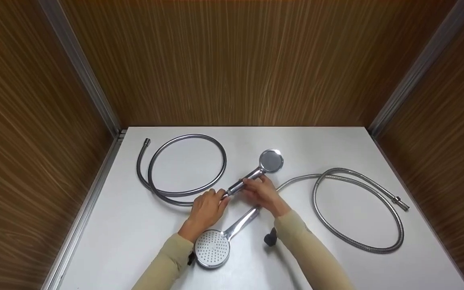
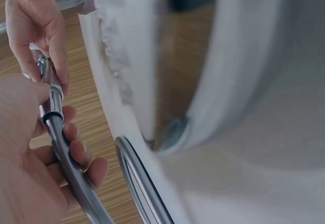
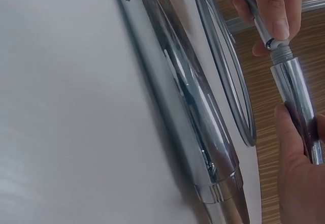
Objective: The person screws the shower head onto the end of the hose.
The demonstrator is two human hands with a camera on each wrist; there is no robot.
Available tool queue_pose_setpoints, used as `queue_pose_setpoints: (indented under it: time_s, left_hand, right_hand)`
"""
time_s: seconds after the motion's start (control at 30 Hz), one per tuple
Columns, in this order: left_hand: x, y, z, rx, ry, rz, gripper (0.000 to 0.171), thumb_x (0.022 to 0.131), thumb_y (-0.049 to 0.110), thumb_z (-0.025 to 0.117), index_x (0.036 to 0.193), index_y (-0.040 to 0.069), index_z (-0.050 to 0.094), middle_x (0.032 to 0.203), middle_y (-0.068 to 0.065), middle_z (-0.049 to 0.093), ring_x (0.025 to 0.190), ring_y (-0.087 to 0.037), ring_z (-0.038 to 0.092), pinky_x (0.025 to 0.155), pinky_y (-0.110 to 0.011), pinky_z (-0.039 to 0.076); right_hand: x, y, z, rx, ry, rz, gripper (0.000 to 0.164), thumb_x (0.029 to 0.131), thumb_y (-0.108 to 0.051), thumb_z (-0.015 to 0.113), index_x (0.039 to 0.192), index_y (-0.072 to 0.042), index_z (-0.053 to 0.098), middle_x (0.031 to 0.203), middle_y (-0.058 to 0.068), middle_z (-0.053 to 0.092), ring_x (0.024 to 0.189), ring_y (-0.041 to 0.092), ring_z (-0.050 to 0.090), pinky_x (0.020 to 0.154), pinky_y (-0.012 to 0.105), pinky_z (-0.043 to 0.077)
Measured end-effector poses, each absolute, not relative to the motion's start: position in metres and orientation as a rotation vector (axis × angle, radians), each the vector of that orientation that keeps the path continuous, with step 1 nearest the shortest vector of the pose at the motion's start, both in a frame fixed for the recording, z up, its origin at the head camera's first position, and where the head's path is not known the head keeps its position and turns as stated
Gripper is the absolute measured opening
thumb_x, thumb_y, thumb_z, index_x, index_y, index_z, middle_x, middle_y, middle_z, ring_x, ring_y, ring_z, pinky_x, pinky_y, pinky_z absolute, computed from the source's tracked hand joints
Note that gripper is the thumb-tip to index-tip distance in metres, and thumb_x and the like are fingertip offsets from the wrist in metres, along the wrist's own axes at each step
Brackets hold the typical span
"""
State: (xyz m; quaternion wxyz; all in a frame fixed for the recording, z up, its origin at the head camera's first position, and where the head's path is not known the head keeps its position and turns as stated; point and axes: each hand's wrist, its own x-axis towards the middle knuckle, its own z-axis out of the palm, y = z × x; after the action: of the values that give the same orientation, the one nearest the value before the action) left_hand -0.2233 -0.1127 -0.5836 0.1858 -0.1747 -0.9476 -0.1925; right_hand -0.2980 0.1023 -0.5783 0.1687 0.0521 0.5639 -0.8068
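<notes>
Near the table's middle, my right hand (image 1: 262, 194) grips the chrome handle of a small round shower head (image 1: 271, 161) with a grey face. Its handle (image 3: 295, 89) ends in a threaded tip (image 3: 281, 54) in the right wrist view. My left hand (image 1: 208, 207) pinches the connector (image 2: 55, 102) of a dark grey shower hose (image 1: 224, 161), whose loop lies at the back left. Connector and thread meet end to end, with some thread visible. A larger shower head (image 1: 212, 249) with a white nozzle face lies below the hands, its handle pointing toward my right wrist.
A second, silver metal hose (image 1: 400, 233) lies looped on the right, running behind my right hand. A small black fitting (image 1: 270, 238) is beside my right sleeve. Wood-patterned walls (image 1: 232, 64) bound the white table (image 1: 107, 225) at the back and sides.
</notes>
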Motion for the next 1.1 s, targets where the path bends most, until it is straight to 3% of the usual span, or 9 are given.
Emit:
queue_pose_setpoints:
  time_s: [0.23, 0.47, 0.8, 1.1]
  left_hand:
    - [-0.2240, -0.1117, -0.5865, -0.479, -2.667, -0.561, 0.022, 0.103, 0.030, 0.066, 0.100, 0.009, 0.064, 0.074, -0.010, 0.058, 0.065, -0.031, 0.062, 0.054, -0.043, 0.046]
    - [-0.2234, -0.1096, -0.5886, -0.454, -2.686, -0.574, 0.022, 0.103, 0.029, 0.067, 0.097, 0.008, 0.063, 0.075, -0.011, 0.060, 0.067, -0.031, 0.063, 0.055, -0.044, 0.047]
    - [-0.2236, -0.1092, -0.5915, -0.457, -2.641, -0.580, 0.024, 0.104, 0.032, 0.065, 0.096, 0.009, 0.062, 0.072, -0.010, 0.059, 0.064, -0.031, 0.062, 0.054, -0.044, 0.046]
    - [-0.2254, -0.1101, -0.5922, -0.453, -2.633, -0.550, 0.027, 0.103, 0.034, 0.065, 0.094, 0.009, 0.059, 0.072, -0.010, 0.059, 0.064, -0.032, 0.062, 0.053, -0.043, 0.045]
  right_hand:
    - [-0.2957, 0.1010, -0.5802, 0.149, 1.668, -2.291, 0.045, 0.099, 0.000, 0.068, 0.137, 0.007, 0.045, 0.095, 0.007, 0.077, 0.089, 0.016, 0.077, 0.091, 0.033, 0.062]
    - [-0.2923, 0.1013, -0.5839, 0.142, 1.731, -2.312, 0.039, 0.096, -0.001, 0.073, 0.129, 0.001, 0.052, 0.107, 0.020, 0.076, 0.092, 0.020, 0.077, 0.086, 0.031, 0.062]
    - [-0.2900, 0.1003, -0.5852, 0.148, 1.796, -2.316, 0.039, 0.096, 0.000, 0.073, 0.128, 0.002, 0.052, 0.092, 0.007, 0.076, 0.084, 0.016, 0.076, 0.085, 0.031, 0.062]
    - [-0.2890, 0.0998, -0.5862, 0.155, 1.716, -2.383, 0.029, 0.097, 0.003, 0.070, 0.120, -0.002, 0.055, 0.093, 0.009, 0.077, 0.084, 0.017, 0.077, 0.087, 0.033, 0.063]
